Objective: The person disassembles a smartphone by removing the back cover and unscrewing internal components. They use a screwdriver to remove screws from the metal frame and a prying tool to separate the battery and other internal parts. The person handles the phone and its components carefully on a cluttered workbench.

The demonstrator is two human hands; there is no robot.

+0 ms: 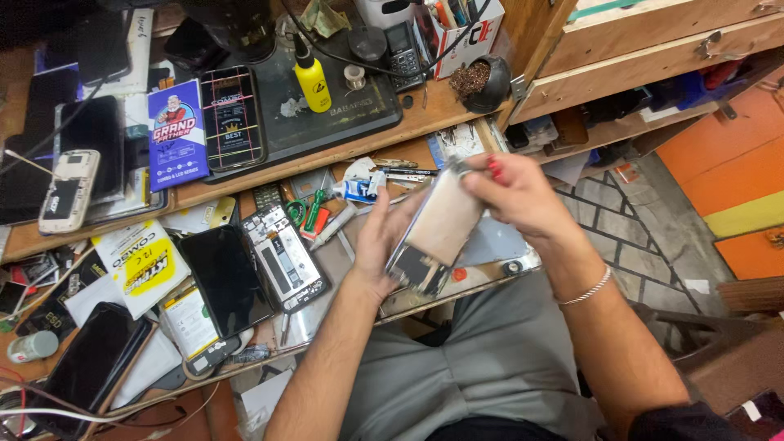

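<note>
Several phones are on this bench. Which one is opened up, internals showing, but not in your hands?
The opened phone lying flat, left of the left hand. Its neighbours are dark closed screens, like the black phone beside it.

- Opened phone (437, 233): flat rectangular body with a pale beige inner panel and a dark lower end, tilted diagonally, lifted above the surface, centre of the frame.

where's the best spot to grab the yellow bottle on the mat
Grip the yellow bottle round its body, coming from the front. It stands upright on the black mat, its thin black nozzle gives little hold, and cables run close behind it.
</note>
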